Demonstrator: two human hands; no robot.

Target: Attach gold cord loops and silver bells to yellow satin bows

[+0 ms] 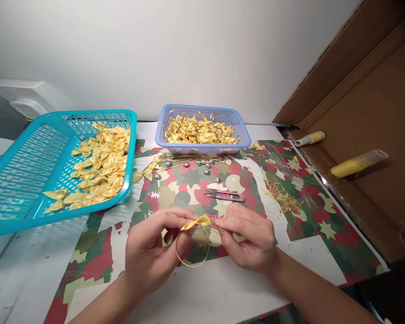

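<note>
My left hand (158, 247) pinches a yellow ribbon bow (198, 221) between thumb and fingers, above the table's near middle. From the bow a thin gold cord loop (192, 265) hangs down. My right hand (246, 236) is closed at the bow's right end, thumb against the curled fingers; whatever is in that pinch is hidden. Just beyond the hands lie pink-handled thread snips (224, 195), blades pointing left. Several small silver bells (206, 172) are scattered behind them, beside a bundle of gold cords (192, 158).
A turquoise basket (131, 153) at left holds many yellow bows. The blue-purple basket (204, 147) at the back contains bows with gold loops. Cord scraps (285, 198) lie at right, near a cardboard wall (367, 112) with two yellow-and-white tubes (357, 164) sticking out.
</note>
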